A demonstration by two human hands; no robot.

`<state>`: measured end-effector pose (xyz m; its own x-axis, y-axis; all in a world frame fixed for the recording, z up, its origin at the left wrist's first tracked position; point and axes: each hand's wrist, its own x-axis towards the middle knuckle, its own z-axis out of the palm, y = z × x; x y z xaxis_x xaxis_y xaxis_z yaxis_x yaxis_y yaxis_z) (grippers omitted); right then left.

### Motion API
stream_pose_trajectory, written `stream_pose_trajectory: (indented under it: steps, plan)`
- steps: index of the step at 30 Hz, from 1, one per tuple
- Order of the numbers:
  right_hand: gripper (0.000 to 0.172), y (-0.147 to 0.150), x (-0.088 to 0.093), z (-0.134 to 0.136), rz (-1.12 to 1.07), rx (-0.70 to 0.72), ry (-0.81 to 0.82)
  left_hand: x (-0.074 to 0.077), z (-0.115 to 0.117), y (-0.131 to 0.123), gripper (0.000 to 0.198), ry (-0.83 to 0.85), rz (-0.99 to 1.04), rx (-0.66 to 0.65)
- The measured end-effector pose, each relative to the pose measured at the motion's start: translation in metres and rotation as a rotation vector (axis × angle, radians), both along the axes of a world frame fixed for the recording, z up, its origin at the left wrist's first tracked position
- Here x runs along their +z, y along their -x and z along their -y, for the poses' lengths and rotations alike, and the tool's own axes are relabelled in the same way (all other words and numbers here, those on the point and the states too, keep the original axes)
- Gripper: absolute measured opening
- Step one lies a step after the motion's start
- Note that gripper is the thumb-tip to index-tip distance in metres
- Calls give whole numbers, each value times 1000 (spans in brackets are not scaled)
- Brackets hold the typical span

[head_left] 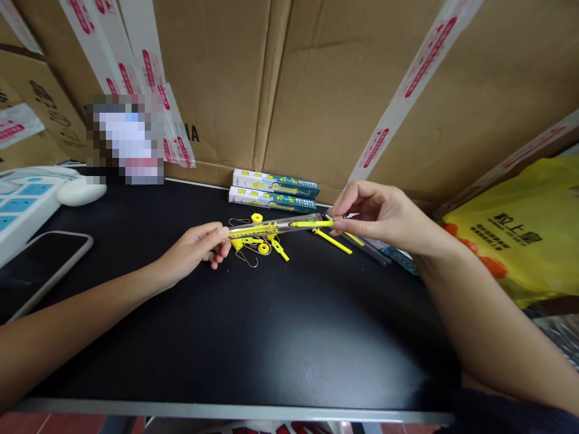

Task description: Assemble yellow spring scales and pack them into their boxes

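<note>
My left hand (205, 244) pinches the left end of a clear plastic spring-scale tube (307, 219), level above the table. A yellow scale strip (249, 231) with markings and a metal spring show inside it. At the tube's right end, the thumb and fingers of my right hand (373, 211) close on a thin yellow rod (323, 223), whose left part lies within the tube. Below the tube are loose yellow pieces, among them a ring (263, 248) and a cap (257, 217), plus a bent wire hook (246, 259). Another yellow rod (333, 241) lies under my right hand.
Two printed boxes (274, 198) lie at the back against large cardboard cartons (217, 78). Clear tubes (373, 251) rest to the right, near a yellow bag (520, 229). On the left are a phone (40, 265), a power strip (27, 202) and a white rounded object (82, 190).
</note>
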<state>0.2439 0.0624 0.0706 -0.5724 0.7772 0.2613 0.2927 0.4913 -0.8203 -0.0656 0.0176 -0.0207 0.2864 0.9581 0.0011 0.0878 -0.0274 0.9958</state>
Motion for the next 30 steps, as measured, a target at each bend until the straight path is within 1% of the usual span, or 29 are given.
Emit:
stream_pose_trajectory:
  steps: [8, 13, 17, 23, 27, 30]
  plan:
    - [22, -1, 0, 0, 9, 0, 11, -1, 2, 0, 37, 13, 10, 7]
    - [25, 2, -5, 0, 48, 17, 28, 0, 2, -1, 39, 20, 14, -6]
    - [24, 5, -10, 1, 34, 44, 34, -1, 2, -2, 39, 36, 25, -15]
    - [23, 10, -11, 7, 7, 23, 32, -6, 1, 0, 40, -25, -88, -3]
    - [20, 13, -12, 11, -29, 22, 37, -5, 1, -2, 39, 83, 42, 76]
    - [20, 17, -15, 12, -59, -23, -21, -2, 2, -4, 41, 157, 124, 118]
